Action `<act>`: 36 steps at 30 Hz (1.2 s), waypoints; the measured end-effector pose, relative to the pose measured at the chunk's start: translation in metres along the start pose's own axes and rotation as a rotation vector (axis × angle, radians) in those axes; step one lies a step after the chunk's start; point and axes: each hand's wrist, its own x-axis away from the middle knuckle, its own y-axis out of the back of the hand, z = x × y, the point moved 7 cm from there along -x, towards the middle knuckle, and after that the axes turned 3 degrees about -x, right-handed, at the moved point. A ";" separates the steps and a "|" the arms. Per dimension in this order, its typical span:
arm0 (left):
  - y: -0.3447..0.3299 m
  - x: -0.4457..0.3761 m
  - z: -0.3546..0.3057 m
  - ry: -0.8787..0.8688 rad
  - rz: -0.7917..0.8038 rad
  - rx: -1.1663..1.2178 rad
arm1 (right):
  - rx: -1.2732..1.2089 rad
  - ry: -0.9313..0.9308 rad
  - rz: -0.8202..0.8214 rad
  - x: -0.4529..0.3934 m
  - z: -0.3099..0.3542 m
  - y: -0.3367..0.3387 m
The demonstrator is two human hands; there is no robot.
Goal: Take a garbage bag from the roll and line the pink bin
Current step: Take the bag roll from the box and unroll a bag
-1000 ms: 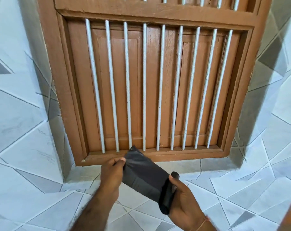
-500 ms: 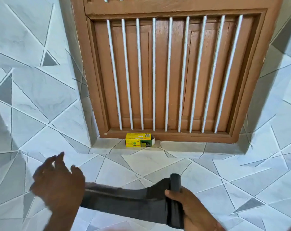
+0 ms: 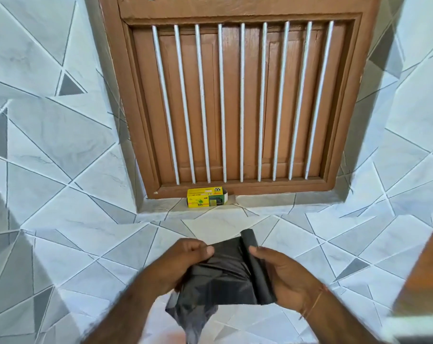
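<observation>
Two hands engaged: right hand (image 3: 288, 274) grips the black plastic garbage-bag roll (image 3: 258, 266); left hand (image 3: 185, 260) pinches the unrolled black bag (image 3: 217, 274). Separation step; next requires tearing free. Pink bin unseen.

Two hands show: the left hand (image 3: 185, 259) at about seven o'clock and the right hand (image 3: 288, 274) at about five o'clock. Between them is one black roll (image 3: 258, 266) with one unrolled garbage bag (image 3: 217, 271) trailing from it; its lower end is blurred, so it may be more than one bag. One yellow box (image 3: 205, 197) sits on the sill, just above centre. One wooden window (image 3: 235, 95) at twelve o'clock carries nine white bars (image 3: 242, 103).
</observation>
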 end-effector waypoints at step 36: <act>0.017 -0.024 -0.044 -0.099 0.120 -0.256 | 0.216 0.132 -0.158 0.003 0.042 0.029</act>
